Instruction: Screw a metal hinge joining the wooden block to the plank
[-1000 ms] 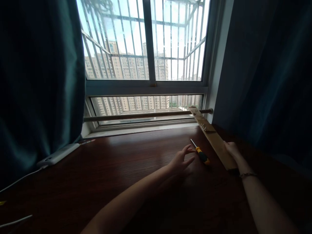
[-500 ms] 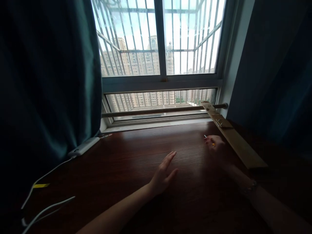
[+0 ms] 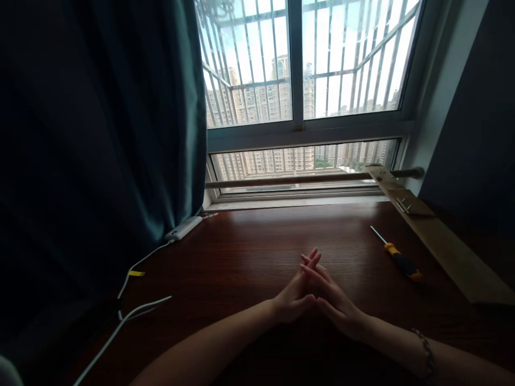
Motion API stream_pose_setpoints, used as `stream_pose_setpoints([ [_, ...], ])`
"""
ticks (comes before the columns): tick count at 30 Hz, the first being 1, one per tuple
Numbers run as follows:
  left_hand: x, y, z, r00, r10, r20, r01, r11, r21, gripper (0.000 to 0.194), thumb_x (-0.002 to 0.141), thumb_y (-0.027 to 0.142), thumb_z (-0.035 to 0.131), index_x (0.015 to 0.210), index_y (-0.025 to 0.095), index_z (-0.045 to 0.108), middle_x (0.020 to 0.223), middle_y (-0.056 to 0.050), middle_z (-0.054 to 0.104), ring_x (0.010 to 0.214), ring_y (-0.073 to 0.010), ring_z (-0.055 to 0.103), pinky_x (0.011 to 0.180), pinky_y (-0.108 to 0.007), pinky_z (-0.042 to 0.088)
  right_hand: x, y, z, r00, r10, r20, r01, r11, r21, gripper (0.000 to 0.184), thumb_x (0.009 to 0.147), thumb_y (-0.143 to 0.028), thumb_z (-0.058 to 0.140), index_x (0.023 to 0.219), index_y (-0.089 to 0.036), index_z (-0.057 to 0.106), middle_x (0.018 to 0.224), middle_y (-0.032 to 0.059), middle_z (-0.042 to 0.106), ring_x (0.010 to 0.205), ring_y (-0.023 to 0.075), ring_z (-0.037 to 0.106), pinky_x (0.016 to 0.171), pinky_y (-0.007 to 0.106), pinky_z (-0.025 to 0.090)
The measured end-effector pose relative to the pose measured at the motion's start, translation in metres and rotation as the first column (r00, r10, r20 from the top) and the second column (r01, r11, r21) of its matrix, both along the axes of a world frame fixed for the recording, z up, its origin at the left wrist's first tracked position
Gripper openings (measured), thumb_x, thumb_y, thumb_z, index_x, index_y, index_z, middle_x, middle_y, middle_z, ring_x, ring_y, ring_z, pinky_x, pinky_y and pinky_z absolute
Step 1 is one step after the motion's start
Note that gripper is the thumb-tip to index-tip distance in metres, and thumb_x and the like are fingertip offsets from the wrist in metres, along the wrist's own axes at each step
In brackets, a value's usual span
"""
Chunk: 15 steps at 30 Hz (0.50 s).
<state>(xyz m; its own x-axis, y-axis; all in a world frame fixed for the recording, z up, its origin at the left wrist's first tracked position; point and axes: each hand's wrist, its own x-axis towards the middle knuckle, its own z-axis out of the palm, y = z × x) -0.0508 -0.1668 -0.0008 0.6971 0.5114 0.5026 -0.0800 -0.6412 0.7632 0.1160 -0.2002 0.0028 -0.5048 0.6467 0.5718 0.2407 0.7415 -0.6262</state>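
My left hand (image 3: 293, 298) and my right hand (image 3: 336, 303) lie together on the dark wooden table (image 3: 249, 252), fingers stretched out and crossing at the tips. Neither holds anything. A screwdriver (image 3: 396, 259) with a yellow and black handle lies on the table to the right of my right hand, apart from it. Beyond it a long wooden plank (image 3: 438, 241) runs from the window sill toward the table's right side, with small metal pieces (image 3: 404, 205) on it.
A dark teal curtain (image 3: 100, 134) hangs at the left. A white power bank (image 3: 183, 228) with white cables (image 3: 132, 313) lies near it. A wooden rod (image 3: 298, 180) spans the barred window. A second dark curtain hangs at the right.
My right hand left the screwdriver, which lies on the table again, and came to the middle to meet my left hand. The view has swung to the left.
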Motion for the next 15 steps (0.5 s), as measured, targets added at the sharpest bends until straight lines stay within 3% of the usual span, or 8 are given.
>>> stream_pose_setpoints([
  [4,0.003,-0.012,0.011,0.986,-0.167,-0.014,0.167,0.986,-0.019,0.076,0.079,0.061,0.038,0.141,0.023,0.017,0.149,-0.014,0.01,0.134,-0.0315,0.016,0.104,-0.052,0.022,0.006,-0.01,0.001,0.979,0.183,0.092,-0.184,0.983,0.004,0.06,0.087,-0.052,0.034,0.139,-0.024,0.027,0.147,0.0124,0.02,0.134,0.0296,0.018,0.104,0.051,0.022],
  [7,0.005,-0.019,0.017,0.971,-0.232,-0.05,0.234,0.972,0.034,0.071,0.076,0.058,0.049,0.136,0.024,0.032,0.142,-0.014,0.031,0.129,-0.0311,0.03,0.101,-0.049,0.031,0.009,-0.014,0.004,0.94,0.27,0.209,-0.284,0.958,0.04,0.063,0.083,-0.052,0.044,0.138,-0.024,0.029,0.144,0.0121,0.028,0.132,0.0298,0.021,0.102,0.049,0.027],
  [10,0.006,-0.02,0.016,0.971,-0.223,-0.09,0.23,0.971,0.069,0.053,0.078,0.049,0.051,0.125,0.025,0.048,0.122,-0.012,0.053,0.116,-0.026,0.046,0.095,-0.042,0.04,0.008,-0.015,0.008,0.926,0.256,0.279,-0.286,0.955,0.072,0.058,0.083,-0.046,0.048,0.135,-0.025,0.034,0.139,0.0104,0.036,0.131,0.0264,0.025,0.103,0.045,0.029],
  [15,0.008,-0.017,0.008,0.981,-0.141,-0.13,0.153,0.984,0.089,0.039,0.084,0.043,0.046,0.118,0.028,0.053,0.113,-0.008,0.058,0.111,-0.022,0.05,0.092,-0.041,0.044,0.004,-0.016,0.011,0.936,0.211,0.281,-0.24,0.968,0.072,0.049,0.088,-0.041,0.042,0.132,-0.022,0.037,0.137,0.0103,0.037,0.13,0.0216,0.026,0.103,0.04,0.031],
])
